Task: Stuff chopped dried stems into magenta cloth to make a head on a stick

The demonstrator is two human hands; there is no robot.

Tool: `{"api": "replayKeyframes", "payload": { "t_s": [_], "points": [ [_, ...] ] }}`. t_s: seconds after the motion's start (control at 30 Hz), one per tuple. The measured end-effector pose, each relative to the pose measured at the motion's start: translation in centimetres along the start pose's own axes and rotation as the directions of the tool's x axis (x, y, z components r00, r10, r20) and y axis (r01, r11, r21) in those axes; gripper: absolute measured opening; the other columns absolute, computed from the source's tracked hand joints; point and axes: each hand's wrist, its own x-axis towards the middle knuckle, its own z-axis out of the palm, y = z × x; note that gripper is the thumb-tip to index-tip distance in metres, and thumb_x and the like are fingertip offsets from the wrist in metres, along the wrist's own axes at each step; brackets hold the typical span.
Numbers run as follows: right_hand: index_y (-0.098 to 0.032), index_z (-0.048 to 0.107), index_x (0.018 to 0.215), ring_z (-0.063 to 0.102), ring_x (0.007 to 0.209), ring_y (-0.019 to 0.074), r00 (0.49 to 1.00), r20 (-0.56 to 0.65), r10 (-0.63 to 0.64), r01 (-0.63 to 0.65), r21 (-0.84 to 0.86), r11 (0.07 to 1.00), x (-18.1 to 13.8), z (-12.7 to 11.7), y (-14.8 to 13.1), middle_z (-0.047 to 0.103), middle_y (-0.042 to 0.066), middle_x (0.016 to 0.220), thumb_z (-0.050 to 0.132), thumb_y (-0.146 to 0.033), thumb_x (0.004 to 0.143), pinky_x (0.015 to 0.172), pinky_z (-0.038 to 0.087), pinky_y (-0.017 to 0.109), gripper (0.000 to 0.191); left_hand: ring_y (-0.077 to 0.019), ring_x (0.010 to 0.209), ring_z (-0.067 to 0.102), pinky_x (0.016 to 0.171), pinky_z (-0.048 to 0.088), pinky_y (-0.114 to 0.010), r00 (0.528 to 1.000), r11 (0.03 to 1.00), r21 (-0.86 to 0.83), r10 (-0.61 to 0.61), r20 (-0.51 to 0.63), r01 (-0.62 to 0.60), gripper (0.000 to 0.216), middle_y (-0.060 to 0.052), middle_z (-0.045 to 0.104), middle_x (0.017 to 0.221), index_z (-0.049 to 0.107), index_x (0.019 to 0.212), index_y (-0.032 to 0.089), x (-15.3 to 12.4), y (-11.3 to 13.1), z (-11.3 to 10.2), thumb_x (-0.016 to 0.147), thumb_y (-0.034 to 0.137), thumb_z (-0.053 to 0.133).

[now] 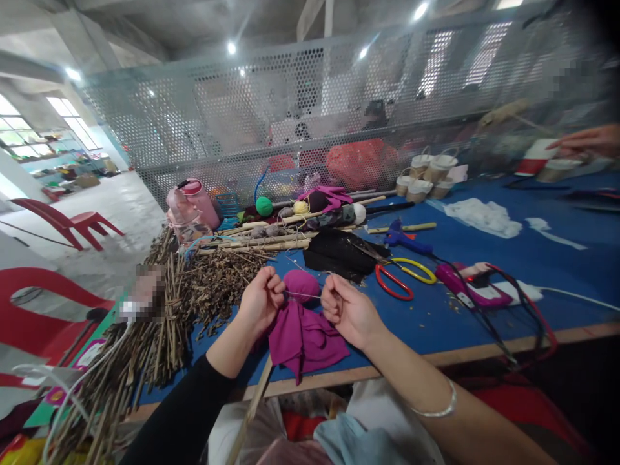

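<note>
A thin string point(304, 296) is stretched taut between my two hands, across the neck of a magenta cloth bundle point(301, 286). The top of the cloth is rounded like a ball, and its loose skirt point(307, 342) spreads over the table's front edge. My left hand point(264, 297) is closed in a pinch on one end of the string, left of the bundle. On the other side, my right hand point(349, 310) pinches the other end, fingers curled. A thin stick point(254, 407) slants down below the cloth. Whether the string is knotted cannot be made out.
Scissors point(394, 282) lie by black cloth point(339, 255), near a blue glue gun point(407, 241). Dried stalks point(169, 323) cover the left side. Small cup-like baskets point(419, 189) and white stuffing point(482, 216) sit farther back. Another person's hand point(588, 141) is at far right.
</note>
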Motion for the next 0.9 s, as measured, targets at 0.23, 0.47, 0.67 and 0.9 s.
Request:
{"api": "replayKeyframes", "payload": {
  "t_s": [0.23, 0.47, 0.67, 0.9],
  "points": [
    [-0.020, 0.043, 0.066, 0.014, 0.040, 0.0037, 0.989, -0.141, 0.034, -0.056, -0.153, 0.987, -0.2, -1.5, 0.9, 0.022, -0.013, 0.045, 0.073, -0.050, 0.061, 0.037, 0.015, 0.016, 0.042, -0.0029, 0.039, 0.027, 0.035, 0.014, -0.012, 0.978, 0.889, 0.421, 0.207, -0.024, -0.178, 0.033, 0.011, 0.027, 0.051, 0.032, 0.066, 0.020, 1.2, -0.6, -2.0, 0.072, 0.036, 0.061],
    [-0.020, 0.042, 0.064, 0.013, 0.039, 0.0026, 0.981, -0.191, 0.040, -0.079, -0.206, 0.975, -0.5, -2.1, 1.6, 0.025, -0.013, 0.043, 0.072, -0.056, 0.059, 0.036, 0.013, 0.016, 0.047, -0.0042, 0.038, 0.027, 0.034, 0.015, -0.014, 0.977, 0.856, 0.492, 0.207, -0.044, -0.159, 0.029, 0.010, 0.028, 0.050, 0.031, 0.065, 0.021, 1.6, -1.2, -2.1, 0.075, 0.035, 0.054],
    [-0.020, 0.042, 0.065, 0.018, 0.039, 0.0031, 0.987, -0.158, 0.034, -0.070, -0.232, 0.970, -0.3, -2.0, 1.3, 0.029, -0.012, 0.045, 0.070, -0.055, 0.060, 0.036, 0.016, 0.016, 0.045, -0.0056, 0.040, 0.035, 0.038, 0.023, -0.015, 0.979, 0.826, 0.546, 0.198, -0.054, -0.137, 0.024, 0.009, 0.033, 0.052, 0.033, 0.067, 0.021, 2.1, -0.5, -2.3, 0.078, 0.034, 0.051],
    [-0.017, 0.062, 0.080, 0.038, 0.042, 0.0052, 0.993, -0.093, -0.068, 0.012, -0.505, 0.863, -1.1, -2.8, -0.6, 0.051, -0.004, 0.060, 0.060, -0.054, 0.073, 0.039, 0.024, 0.019, 0.038, -0.0298, 0.114, 0.049, 0.096, 0.037, -0.043, 0.806, -0.189, 0.962, 0.527, 0.270, -0.198, 0.041, -0.016, 0.054, 0.117, 0.051, 0.113, 0.014, -4.5, 0.1, 0.0, 0.084, 0.043, 0.048]
  ]
}}
